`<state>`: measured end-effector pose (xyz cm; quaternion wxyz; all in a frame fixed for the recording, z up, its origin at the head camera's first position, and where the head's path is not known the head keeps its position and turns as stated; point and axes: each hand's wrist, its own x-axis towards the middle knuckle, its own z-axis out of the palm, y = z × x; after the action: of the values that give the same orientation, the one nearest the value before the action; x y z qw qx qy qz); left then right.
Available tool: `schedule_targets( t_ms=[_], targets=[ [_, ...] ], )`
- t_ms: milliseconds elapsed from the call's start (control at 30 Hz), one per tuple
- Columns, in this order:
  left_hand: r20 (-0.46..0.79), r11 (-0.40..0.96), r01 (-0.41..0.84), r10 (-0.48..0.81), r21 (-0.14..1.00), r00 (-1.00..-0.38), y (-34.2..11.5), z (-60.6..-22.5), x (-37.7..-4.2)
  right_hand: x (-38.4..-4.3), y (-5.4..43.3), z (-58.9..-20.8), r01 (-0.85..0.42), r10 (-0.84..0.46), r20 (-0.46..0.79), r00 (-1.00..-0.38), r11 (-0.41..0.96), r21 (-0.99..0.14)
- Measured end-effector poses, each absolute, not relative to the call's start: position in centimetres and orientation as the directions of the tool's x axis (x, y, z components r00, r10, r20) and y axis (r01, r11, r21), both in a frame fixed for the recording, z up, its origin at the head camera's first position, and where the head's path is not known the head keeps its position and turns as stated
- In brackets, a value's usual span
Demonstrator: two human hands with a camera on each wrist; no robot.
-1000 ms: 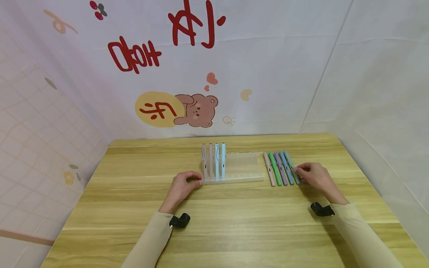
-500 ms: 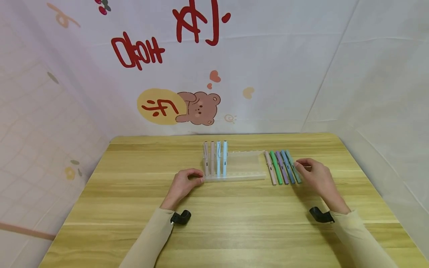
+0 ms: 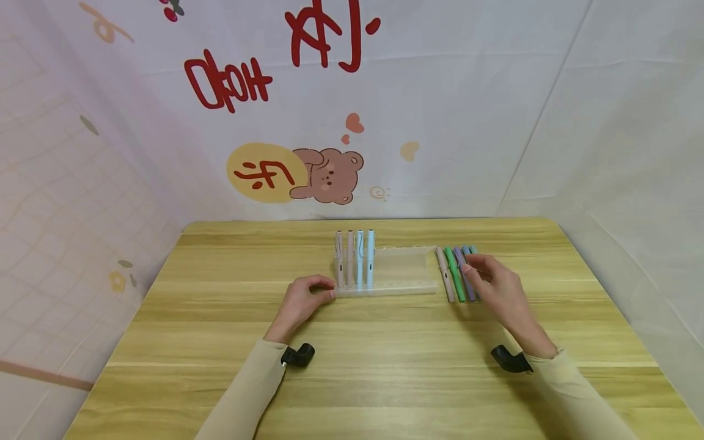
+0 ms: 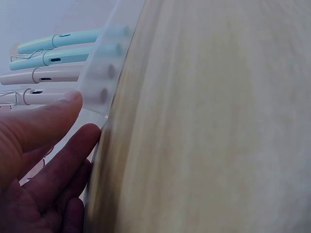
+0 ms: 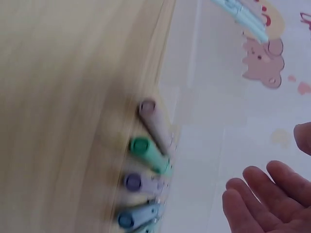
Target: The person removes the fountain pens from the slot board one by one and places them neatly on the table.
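Steadying clear pen rack (image 3: 404,275) at its left end, left hand (image 3: 301,300) pinches corner, fingers curled; likely bracing rack against sliding on tabletop (image 3: 352,366). Four pens (image 3: 354,264) stand in rack's left slots; right slots vacant. Right of rack: loose pens (image 3: 453,272) lie side by side; right hand (image 3: 495,287) hovers over them, grip loosely parted, holding nothing.

Left wrist view: fingers (image 4: 73,150) press rack (image 4: 104,73) edge.

Right wrist view: fingers (image 5: 257,194) spread above loose pens (image 5: 146,179), no contact seen.
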<state>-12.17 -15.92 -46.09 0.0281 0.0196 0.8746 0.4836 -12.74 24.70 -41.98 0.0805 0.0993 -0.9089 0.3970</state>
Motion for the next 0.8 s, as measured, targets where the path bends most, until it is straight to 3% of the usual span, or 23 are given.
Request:
schedule_targets(
  t_ms=[367, 800],
  targets=[
    [-0.033, 0.532, 0.003, 0.058, 0.847, -0.998, -15.9, -46.1, -12.2, -12.4, 21.1, -42.1, -0.319, -0.166, 0.274, -0.947, 0.564, -0.761],
    [-0.040, 0.538, -0.004, 0.056, 0.843, -0.998, -15.9, -45.9, -12.2, -12.8, 17.5, -42.5, -0.390, -0.205, 0.332, -0.921, 0.535, -0.749]
  ],
)
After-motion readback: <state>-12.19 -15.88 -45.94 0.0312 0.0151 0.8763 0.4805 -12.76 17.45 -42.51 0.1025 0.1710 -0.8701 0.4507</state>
